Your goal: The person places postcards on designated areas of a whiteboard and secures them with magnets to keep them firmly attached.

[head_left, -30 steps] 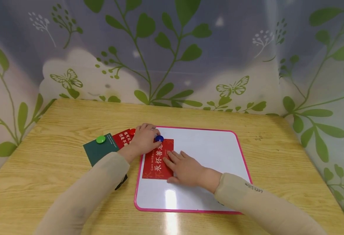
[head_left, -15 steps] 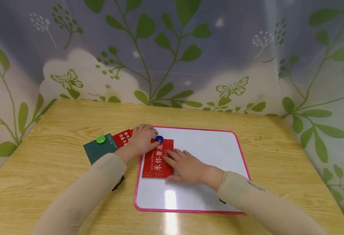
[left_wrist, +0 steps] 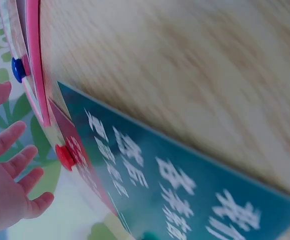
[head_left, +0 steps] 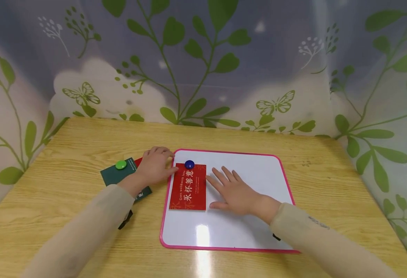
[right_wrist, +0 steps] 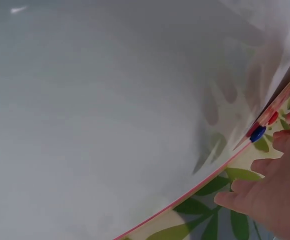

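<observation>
A light red card (head_left: 193,193) lies flat under a blue magnet (head_left: 189,165)

Nearer the person, the right hand (head_left: 238,197) is free of any object, its fingers spread over the whiteboard (head_left: 259,173), just beside the card; whether it touches the board, I cannot tell. The red card is on the left part of this board. I judge it thin, rather stiff and easy to crease, so it is better to take it by its lower corners. The magnet, at the card's top edge, seems smooth and hard; the rim would give the surest pinch.

The left hand (head_left: 156,164) is also released, fingers apart, near the board's far left corner. Beside it, on the table (head_left: 85,131), lie a dark green card (head_left: 111,175) with a green magnet (head_left: 121,165), and another red card (left_wrist: 80,155) with a red magnet (left_wrist: 65,157). Behind hangs a leaf-printed cloth (head_left: 189,77).
</observation>
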Motion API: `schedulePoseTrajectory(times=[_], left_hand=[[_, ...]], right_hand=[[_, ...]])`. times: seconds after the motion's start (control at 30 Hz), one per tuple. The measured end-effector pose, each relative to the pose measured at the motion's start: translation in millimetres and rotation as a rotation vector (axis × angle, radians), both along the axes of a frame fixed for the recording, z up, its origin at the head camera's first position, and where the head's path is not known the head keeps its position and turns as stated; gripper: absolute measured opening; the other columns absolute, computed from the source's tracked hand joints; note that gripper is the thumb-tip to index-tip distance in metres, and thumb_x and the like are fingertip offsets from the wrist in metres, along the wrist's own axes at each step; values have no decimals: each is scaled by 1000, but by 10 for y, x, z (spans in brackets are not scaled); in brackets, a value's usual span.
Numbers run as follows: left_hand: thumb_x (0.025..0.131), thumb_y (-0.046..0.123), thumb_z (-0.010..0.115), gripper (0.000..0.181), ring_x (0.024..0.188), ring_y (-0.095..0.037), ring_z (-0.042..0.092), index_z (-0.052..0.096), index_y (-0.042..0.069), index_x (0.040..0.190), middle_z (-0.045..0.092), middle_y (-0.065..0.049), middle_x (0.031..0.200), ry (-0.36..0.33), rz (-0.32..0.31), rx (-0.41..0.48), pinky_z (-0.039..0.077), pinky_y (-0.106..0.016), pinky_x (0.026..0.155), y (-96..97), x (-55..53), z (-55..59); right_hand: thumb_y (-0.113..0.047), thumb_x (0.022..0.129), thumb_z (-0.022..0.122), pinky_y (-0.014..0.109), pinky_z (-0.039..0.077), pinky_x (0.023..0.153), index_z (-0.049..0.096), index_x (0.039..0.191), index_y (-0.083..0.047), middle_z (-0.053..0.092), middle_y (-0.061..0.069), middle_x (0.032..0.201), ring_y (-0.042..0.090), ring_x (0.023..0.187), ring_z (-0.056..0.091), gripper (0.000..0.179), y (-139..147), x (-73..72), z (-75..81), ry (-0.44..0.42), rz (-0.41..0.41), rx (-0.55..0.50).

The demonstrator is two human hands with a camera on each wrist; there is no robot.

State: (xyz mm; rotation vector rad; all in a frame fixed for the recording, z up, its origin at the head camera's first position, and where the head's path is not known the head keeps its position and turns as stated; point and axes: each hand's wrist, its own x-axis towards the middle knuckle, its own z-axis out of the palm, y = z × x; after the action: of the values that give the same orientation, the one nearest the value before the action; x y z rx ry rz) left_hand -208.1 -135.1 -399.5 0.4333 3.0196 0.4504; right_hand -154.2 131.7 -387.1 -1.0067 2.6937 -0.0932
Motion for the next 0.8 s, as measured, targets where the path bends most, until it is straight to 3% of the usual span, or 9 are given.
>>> schedulePoseTrajectory(times=[0.3,0.47,0.8], left_hand=[[83,44,66,58,127,-37,38,54,7,126,48,-17,135,23,41,-19,30,-58,104,-241,42,18],[81,47,66,64,126,-39,37,52,5,128,47,-20,135,21,63,14,27,-61,103,-397,95,37],[74,53,69,94,129,-47,28,31,0,141,33,-27,142,6,116,-41,21,-66,103,-791,218,-46]], right_hand=[[-51,90,52,62,18,111,22,149,-11,19,18,155,44,141,14,78,268,-40,-15,36,-49,-31],[-48,90,54,62,20,110,24,148,-8,22,20,153,47,140,16,77,435,-30,-13,60,-65,-46],[-45,91,54,64,20,109,26,147,-6,23,22,152,48,139,17,74,627,5,-16,68,-98,-72]])
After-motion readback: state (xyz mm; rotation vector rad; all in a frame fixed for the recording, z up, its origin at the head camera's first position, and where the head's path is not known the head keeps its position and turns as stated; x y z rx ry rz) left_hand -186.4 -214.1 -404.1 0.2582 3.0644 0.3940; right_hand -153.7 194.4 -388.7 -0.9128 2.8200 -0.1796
